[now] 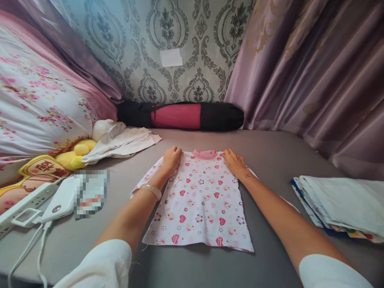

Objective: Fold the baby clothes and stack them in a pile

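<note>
A small white long-sleeved shirt (199, 200) with pink hearts, flowers and a pink collar lies spread flat on the grey bed surface (186, 266), collar away from me. My left hand (172, 159) is closed on its left shoulder, and a pale bangle circles that wrist. At the opposite shoulder, my right hand (235, 162) has its fingers closed on the fabric. Both forearms partly cover the sleeves, which stretch out to the sides. The fingertips are mostly hidden by the backs of the hands.
To the right lies a folded stack of clothes (345, 204). On the left are a power strip (36, 200), a white charger (61, 200) with cables, plush toys (73, 156) and a crumpled pale garment (126, 142). A black and pink bag (180, 116) lies along the wall.
</note>
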Demonstrator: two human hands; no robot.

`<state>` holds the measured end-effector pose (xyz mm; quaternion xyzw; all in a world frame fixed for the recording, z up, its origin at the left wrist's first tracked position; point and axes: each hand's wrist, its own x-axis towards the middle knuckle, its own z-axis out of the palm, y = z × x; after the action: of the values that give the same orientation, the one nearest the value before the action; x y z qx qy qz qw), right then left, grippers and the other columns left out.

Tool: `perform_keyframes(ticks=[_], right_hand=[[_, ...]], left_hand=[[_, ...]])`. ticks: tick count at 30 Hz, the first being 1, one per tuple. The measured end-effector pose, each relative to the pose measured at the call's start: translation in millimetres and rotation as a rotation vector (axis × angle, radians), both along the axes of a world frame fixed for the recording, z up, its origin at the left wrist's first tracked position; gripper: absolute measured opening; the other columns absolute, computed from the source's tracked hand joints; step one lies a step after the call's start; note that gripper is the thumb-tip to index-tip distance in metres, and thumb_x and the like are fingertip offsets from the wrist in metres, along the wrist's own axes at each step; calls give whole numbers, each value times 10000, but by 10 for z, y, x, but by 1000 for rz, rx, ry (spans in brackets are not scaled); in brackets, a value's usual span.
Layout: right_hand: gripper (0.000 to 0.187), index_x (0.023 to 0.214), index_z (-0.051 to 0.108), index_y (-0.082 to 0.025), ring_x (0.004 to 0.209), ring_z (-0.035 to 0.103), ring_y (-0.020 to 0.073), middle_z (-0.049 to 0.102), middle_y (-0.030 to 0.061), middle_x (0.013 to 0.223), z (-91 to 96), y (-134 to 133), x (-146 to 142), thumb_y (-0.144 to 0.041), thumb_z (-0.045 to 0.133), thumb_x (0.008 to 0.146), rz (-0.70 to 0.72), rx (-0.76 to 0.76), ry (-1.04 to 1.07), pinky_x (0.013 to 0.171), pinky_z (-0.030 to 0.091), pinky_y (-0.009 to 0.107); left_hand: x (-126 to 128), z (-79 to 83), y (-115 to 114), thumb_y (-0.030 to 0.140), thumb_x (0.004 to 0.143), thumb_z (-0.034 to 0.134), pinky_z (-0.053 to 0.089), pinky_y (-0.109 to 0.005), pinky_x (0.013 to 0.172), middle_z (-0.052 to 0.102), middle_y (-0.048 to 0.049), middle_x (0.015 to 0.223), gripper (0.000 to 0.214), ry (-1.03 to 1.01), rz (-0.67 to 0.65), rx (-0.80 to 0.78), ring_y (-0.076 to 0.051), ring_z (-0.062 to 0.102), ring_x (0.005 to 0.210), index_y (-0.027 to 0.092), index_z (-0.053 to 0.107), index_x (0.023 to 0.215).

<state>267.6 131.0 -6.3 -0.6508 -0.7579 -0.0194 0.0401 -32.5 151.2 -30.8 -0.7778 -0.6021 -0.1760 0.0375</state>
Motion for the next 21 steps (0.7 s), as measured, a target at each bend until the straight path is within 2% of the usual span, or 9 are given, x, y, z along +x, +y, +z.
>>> perform_keyframes(ticks=[5, 11, 15, 18, 21], right_hand=[[327, 1140, 550, -184, 1105, 571, 254, 593, 141, 1180, -11, 189, 28, -330, 274, 1045, -4, -4, -4, 803, 414, 318], [333, 1166, 556, -166, 1124, 562, 266, 585, 168, 1201, -15, 309, 50, -306, 284, 1036, 28, -3, -15, 834, 427, 339], [334, 1159, 578, -169, 1119, 580, 266, 600, 169, 1214, -50, 324, 69, -336, 324, 1023, 7, -51, 37, 852, 434, 336], [391, 1163, 594, -161, 1063, 616, 258, 624, 173, 1212, -57, 327, 190, -434, 366, 1000, -60, -78, 147, 840, 449, 324], [446, 974, 665, -166, 911, 660, 241, 705, 143, 985, -30, 290, 442, -478, 347, 988, -99, -131, 298, 757, 479, 313]], left_hand=[[11, 28, 176, 293, 989, 353, 386, -356, 824, 603, -137, 1038, 303, 41, -3, -3, -254, 563, 956, 192, 638, 1017], [69, 61, 283, 270, 983, 345, 388, -372, 856, 606, -160, 1072, 314, 74, -12, -23, -272, 564, 1000, 174, 639, 1038], [73, 42, 293, 295, 960, 397, 414, -340, 824, 634, -151, 1073, 277, 45, 56, -110, -249, 604, 964, 177, 635, 1036], [-53, 92, 265, 396, 923, 453, 419, -292, 702, 680, -125, 943, 289, -51, 161, -192, -228, 628, 838, 179, 644, 939], [-320, 206, 185, 527, 867, 472, 371, -260, 566, 629, -60, 643, 390, -230, 197, -316, -194, 578, 638, 195, 615, 719]])
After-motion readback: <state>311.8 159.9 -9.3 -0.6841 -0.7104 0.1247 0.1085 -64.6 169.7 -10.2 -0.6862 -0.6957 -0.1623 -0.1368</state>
